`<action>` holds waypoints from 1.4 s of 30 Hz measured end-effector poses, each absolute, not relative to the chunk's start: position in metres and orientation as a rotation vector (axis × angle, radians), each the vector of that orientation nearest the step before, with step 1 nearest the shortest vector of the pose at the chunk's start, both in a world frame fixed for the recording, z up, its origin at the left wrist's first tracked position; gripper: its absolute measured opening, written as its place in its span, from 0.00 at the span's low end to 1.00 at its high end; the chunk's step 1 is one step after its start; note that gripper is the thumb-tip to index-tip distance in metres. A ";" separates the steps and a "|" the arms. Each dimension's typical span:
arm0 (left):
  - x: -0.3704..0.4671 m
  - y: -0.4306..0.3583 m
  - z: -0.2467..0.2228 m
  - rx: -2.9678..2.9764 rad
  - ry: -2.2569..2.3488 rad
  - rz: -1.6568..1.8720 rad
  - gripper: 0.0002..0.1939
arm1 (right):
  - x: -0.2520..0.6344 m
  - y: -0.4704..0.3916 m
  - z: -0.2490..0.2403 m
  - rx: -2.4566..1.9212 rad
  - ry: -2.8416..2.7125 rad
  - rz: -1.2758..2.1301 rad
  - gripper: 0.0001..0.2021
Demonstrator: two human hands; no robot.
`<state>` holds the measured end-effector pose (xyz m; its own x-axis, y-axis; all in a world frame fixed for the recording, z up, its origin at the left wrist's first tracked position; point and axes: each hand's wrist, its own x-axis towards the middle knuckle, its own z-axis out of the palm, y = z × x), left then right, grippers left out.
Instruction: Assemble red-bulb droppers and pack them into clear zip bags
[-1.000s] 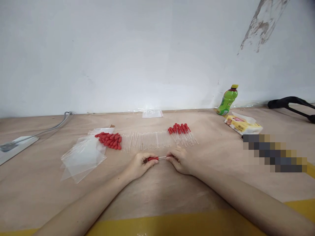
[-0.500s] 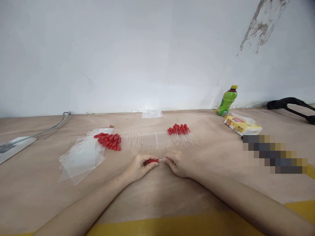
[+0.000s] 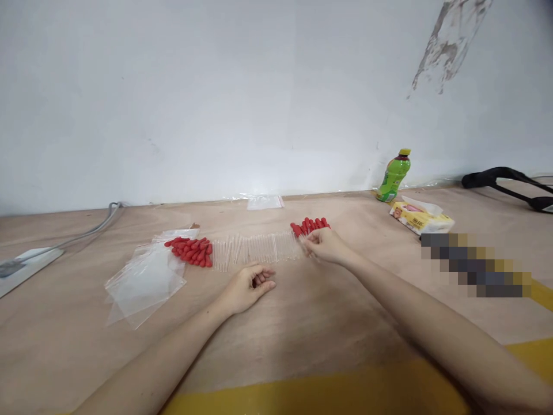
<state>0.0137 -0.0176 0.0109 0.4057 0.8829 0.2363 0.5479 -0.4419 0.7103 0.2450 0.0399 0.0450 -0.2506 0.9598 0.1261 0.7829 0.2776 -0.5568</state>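
My right hand (image 3: pixel 326 245) is at the group of droppers (image 3: pixel 314 225) with red bulbs and clear tubes. Its fingers are pinched on a dropper, mostly hidden by the hand and slightly blurred. My left hand (image 3: pixel 250 286) rests on the table, thumb and fingers apart, holding nothing. Just beyond it lies a row of thin clear tubes (image 3: pixel 263 248), side by side. At the row's left end is a heap of loose red rubber bulbs (image 3: pixel 192 251), partly on clear plastic bags (image 3: pixel 147 282).
A green bottle (image 3: pixel 394 176) with a yellow cap and a yellow tissue pack (image 3: pixel 421 216) stand at the right. Behind them lies a black frame-like object (image 3: pixel 510 184). A small clear bag (image 3: pixel 265 202) lies by the wall; a grey cable (image 3: pixel 93 227) runs at the left.
My left hand has let go of the red bulb and its fingers have parted. My right hand has moved away and up to the droppers, carrying the dropper. The view has shifted slightly.
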 end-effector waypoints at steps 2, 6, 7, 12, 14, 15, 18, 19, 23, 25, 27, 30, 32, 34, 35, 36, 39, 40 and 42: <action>0.014 -0.019 0.012 2.156 1.198 0.814 0.11 | 0.243 0.055 0.045 -1.723 -1.980 0.395 0.15; 0.013 -0.019 0.011 2.141 1.179 0.820 0.11 | 0.232 0.067 0.041 -1.850 -1.906 0.245 0.13; 0.013 -0.019 0.011 2.137 1.180 0.815 0.12 | 0.230 0.067 0.039 -1.876 -1.907 0.200 0.13; 0.012 -0.019 0.010 2.136 1.174 0.803 0.12 | 0.228 0.067 0.030 -2.005 -1.967 0.002 0.15; 0.012 -0.019 0.010 2.142 1.169 0.809 0.11 | 0.229 0.067 0.030 -2.032 -1.986 0.005 0.16; 0.012 -0.019 0.010 2.146 1.167 0.812 0.11 | 0.229 0.067 0.030 -2.035 -1.989 0.001 0.16; 0.012 -0.020 0.011 2.154 1.165 0.811 0.11 | 0.227 0.063 0.034 -1.958 -2.008 -0.051 0.16; 0.012 -0.020 0.011 2.155 1.166 0.812 0.11 | 0.225 0.062 0.035 -1.932 -2.022 -0.052 0.16; 0.012 -0.020 0.011 2.159 1.160 0.819 0.11 | 0.213 0.059 0.040 -2.005 -2.099 0.112 0.15; 0.012 -0.020 0.012 2.168 1.154 0.817 0.11 | 0.208 0.061 0.042 -2.064 -2.113 0.182 0.13; 0.012 -0.020 0.013 2.176 1.151 0.816 0.11 | 0.204 0.066 0.042 -2.092 -2.107 0.210 0.12; 0.013 -0.021 0.013 2.185 1.160 0.811 0.10 | 0.200 0.072 0.041 -2.125 -2.086 0.250 0.12; 0.015 -0.023 0.012 2.188 1.168 0.809 0.11 | 0.199 0.074 0.041 -2.130 -2.073 0.265 0.12; 0.016 -0.023 0.011 2.190 1.207 0.842 0.12 | 0.200 0.071 0.042 -2.117 -2.065 0.262 0.13; 0.014 -0.022 0.011 2.203 1.252 0.876 0.12 | 0.201 0.068 0.042 -2.097 -2.067 0.246 0.14; 0.011 -0.021 0.012 2.232 1.319 0.922 0.12 | 0.204 0.064 0.043 -2.057 -2.074 0.215 0.14; -0.010 -0.011 0.023 2.402 1.664 1.075 0.09 | 0.215 0.047 0.040 -1.809 -2.119 0.062 0.12; -0.021 -0.006 0.028 2.463 1.822 1.112 0.08 | 0.220 0.041 0.037 -1.689 -2.146 0.005 0.11; -0.044 0.002 0.039 2.539 2.152 1.080 0.08 | 0.230 0.028 0.028 -1.451 -2.209 -0.098 0.10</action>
<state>-0.0442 0.0020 0.0393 0.0828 0.7561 0.6492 0.9723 -0.2042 0.1138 0.2302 0.0277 0.0282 -0.3132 0.8436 0.4361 0.8788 0.4315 -0.2035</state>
